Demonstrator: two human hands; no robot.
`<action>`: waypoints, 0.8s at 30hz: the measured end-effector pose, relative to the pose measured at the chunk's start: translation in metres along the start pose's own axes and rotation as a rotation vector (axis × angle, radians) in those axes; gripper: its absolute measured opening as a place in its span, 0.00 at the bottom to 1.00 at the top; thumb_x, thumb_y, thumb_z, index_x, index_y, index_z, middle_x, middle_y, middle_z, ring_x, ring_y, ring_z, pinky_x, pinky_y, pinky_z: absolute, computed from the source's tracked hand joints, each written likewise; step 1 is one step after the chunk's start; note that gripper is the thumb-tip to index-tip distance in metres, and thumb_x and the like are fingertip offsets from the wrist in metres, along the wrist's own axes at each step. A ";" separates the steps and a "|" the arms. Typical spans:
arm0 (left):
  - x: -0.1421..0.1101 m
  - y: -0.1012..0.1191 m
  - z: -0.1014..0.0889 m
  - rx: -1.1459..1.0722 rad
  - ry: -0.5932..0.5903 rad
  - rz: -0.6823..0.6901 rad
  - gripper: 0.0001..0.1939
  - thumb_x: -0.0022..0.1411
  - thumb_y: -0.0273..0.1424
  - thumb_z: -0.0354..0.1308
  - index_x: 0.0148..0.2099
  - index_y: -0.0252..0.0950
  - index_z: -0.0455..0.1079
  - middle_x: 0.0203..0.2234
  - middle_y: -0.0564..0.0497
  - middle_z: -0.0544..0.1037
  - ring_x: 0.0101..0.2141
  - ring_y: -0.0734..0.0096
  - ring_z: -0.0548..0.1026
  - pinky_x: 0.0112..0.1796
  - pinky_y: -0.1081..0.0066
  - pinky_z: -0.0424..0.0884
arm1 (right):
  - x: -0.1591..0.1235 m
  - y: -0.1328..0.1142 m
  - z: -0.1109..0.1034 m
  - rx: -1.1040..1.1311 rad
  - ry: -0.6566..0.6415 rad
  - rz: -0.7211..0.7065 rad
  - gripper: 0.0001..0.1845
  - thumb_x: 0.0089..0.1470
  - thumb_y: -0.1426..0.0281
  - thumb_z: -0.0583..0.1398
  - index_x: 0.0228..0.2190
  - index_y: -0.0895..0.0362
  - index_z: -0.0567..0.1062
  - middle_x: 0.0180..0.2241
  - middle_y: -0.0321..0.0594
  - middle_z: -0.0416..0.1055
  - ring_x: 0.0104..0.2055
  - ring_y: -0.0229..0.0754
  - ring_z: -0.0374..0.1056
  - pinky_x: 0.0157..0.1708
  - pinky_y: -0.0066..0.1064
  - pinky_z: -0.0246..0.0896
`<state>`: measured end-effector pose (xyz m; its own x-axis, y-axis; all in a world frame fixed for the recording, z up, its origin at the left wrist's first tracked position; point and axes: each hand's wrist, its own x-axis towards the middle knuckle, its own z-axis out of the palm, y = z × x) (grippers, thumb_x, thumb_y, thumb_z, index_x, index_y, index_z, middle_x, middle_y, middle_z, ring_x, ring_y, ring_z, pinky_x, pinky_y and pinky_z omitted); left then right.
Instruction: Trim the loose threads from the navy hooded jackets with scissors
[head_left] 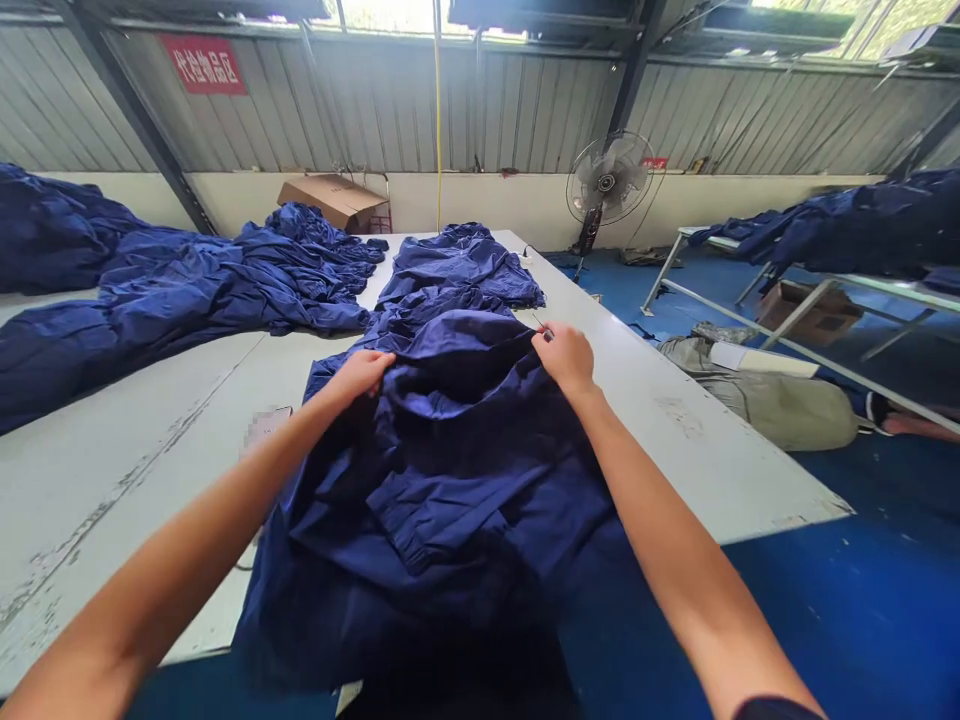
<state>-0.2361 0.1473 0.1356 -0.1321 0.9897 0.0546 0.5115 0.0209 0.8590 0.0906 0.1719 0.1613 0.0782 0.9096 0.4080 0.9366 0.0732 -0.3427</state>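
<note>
navy garment (480, 450) is pinched at its far edge by fingers of L hand (361, 376) & R hand (568, 360), w/ its lower part draped off the bench (720, 470), so if either grip's loosened it could prob be dragged down by its own wt

white table (637, 385) | garment heap (217, 280), left | garment stack (457, 265), far | held garment (457, 500) over near edge

Daylight floods through the high windows (397, 15), and we get haze across the corrugated wall (517, 105)! Off the near edge of the worktop (637, 390), the navy garment (457, 480) sits in deep shadow; toward the outer margins, we see wide-angle stretching.
</note>
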 end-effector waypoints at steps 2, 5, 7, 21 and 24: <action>0.020 0.010 -0.004 0.057 -0.002 0.023 0.12 0.51 0.37 0.62 0.23 0.38 0.66 0.14 0.55 0.69 0.19 0.66 0.71 0.25 0.71 0.63 | 0.021 -0.008 0.008 -0.030 -0.070 -0.005 0.13 0.58 0.70 0.57 0.42 0.56 0.79 0.46 0.49 0.76 0.47 0.54 0.73 0.45 0.40 0.66; 0.029 0.019 0.004 0.079 0.024 0.110 0.14 0.45 0.33 0.68 0.37 0.39 0.73 0.37 0.49 0.80 0.39 0.59 0.77 0.38 0.69 0.69 | 0.029 -0.015 0.023 -0.027 -0.158 -0.073 0.16 0.58 0.66 0.61 0.49 0.51 0.76 0.54 0.44 0.71 0.49 0.50 0.72 0.49 0.41 0.66; 0.030 0.021 0.019 0.062 0.021 0.142 0.20 0.44 0.33 0.69 0.43 0.40 0.73 0.47 0.47 0.78 0.48 0.57 0.75 0.45 0.68 0.68 | 0.027 -0.017 0.033 -0.013 -0.220 -0.096 0.18 0.60 0.64 0.62 0.51 0.52 0.73 0.55 0.43 0.70 0.49 0.48 0.71 0.50 0.44 0.66; -0.005 0.032 0.008 -0.520 -0.102 -0.111 0.16 0.47 0.43 0.62 0.30 0.34 0.73 0.25 0.48 0.78 0.24 0.68 0.74 0.25 0.72 0.68 | 0.009 0.027 -0.030 0.624 -0.480 -0.048 0.29 0.54 0.41 0.55 0.30 0.56 0.70 0.18 0.26 0.51 0.18 0.32 0.48 0.17 0.27 0.45; -0.020 0.036 0.002 -0.592 -0.100 -0.173 0.15 0.43 0.40 0.64 0.30 0.34 0.71 0.24 0.50 0.77 0.22 0.70 0.74 0.24 0.72 0.67 | -0.002 0.031 -0.045 0.714 -0.556 -0.059 0.32 0.46 0.37 0.60 0.28 0.55 0.68 0.20 0.27 0.51 0.21 0.32 0.45 0.19 0.26 0.44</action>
<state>-0.2132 0.1282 0.1646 -0.0765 0.9880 -0.1340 -0.0709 0.1287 0.9892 0.1349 0.1544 0.1881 -0.3130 0.9490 0.0373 0.4848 0.1934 -0.8530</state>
